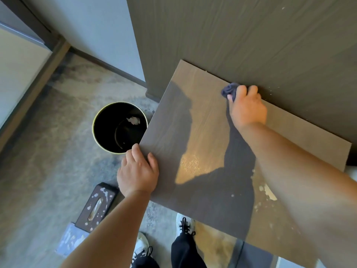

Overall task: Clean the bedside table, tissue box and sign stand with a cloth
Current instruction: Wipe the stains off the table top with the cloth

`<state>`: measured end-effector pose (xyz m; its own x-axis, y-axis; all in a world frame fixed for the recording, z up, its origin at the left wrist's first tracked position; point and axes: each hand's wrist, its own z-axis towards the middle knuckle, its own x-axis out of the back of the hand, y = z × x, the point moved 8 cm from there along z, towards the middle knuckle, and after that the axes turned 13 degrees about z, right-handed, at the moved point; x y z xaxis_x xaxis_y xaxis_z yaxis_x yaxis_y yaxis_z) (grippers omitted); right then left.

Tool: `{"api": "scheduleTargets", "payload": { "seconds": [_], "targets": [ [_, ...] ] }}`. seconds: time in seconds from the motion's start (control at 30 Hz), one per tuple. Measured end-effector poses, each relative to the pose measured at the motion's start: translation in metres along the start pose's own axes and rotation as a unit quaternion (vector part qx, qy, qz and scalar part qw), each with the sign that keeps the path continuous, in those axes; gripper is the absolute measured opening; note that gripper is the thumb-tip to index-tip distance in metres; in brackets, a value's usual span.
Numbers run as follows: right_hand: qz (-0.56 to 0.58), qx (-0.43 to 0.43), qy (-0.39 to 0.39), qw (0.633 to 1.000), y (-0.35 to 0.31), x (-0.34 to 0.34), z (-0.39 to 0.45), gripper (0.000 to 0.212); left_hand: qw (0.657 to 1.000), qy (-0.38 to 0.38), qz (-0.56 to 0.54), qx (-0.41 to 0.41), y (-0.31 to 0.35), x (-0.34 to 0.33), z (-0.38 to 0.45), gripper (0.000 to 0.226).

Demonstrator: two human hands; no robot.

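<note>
The bedside table (202,120) is a brown wood-grain square top fixed against a dark panel. My right hand (247,107) presses a bunched dark blue cloth (229,90) onto the table's back edge by the panel. My left hand (138,171) rests on the table's front left corner, fingers curled over the edge. Pale crumbs and smears (267,191) lie on the table's right part. The dark tissue box (96,206), spattered with white specks, lies on the floor at lower left. A bluish flat item (70,239), also speckled, lies beside it; whether it is the sign stand I cannot tell.
A black round waste bin (119,127) with a pale scrap inside stands on the carpet just left of the table. My feet in white shoes (184,222) stand below the table's front edge. A grey wall and skirting run behind the bin.
</note>
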<state>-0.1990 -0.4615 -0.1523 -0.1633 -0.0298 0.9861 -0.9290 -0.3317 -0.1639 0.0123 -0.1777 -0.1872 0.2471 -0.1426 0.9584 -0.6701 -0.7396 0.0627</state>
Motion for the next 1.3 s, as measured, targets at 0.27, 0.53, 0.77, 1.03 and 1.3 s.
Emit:
{"api": "scheduleTargets", "payload": {
  "seconds": [0.27, 0.53, 0.77, 1.03, 1.3],
  "targets": [
    [0.069, -0.044, -0.011, 0.997, 0.055, 0.024, -0.077, 0.035, 1.0, 0.008, -0.001, -0.008, 0.001, 0.002, -0.002, 0.057],
    [0.056, -0.193, 0.087, 0.976, 0.135, 0.043, -0.048, 0.041, 0.999, 0.031, 0.009, -0.001, 0.0, -0.004, -0.002, 0.051],
    [0.082, -0.096, 0.044, 0.991, 0.084, 0.019, -0.092, 0.031, 0.999, 0.049, 0.009, 0.008, 0.0, -0.002, -0.002, 0.049],
    [0.154, 0.11, -0.086, 0.978, -0.04, -0.02, -0.248, 0.046, 0.999, 0.039, 0.0, 0.011, 0.0, 0.0, -0.005, 0.051],
    [0.244, -0.168, 0.105, 0.949, 0.168, 0.06, -0.129, 0.039, 0.999, 0.033, 0.001, 0.013, -0.003, -0.002, -0.003, 0.051]
  ]
}}
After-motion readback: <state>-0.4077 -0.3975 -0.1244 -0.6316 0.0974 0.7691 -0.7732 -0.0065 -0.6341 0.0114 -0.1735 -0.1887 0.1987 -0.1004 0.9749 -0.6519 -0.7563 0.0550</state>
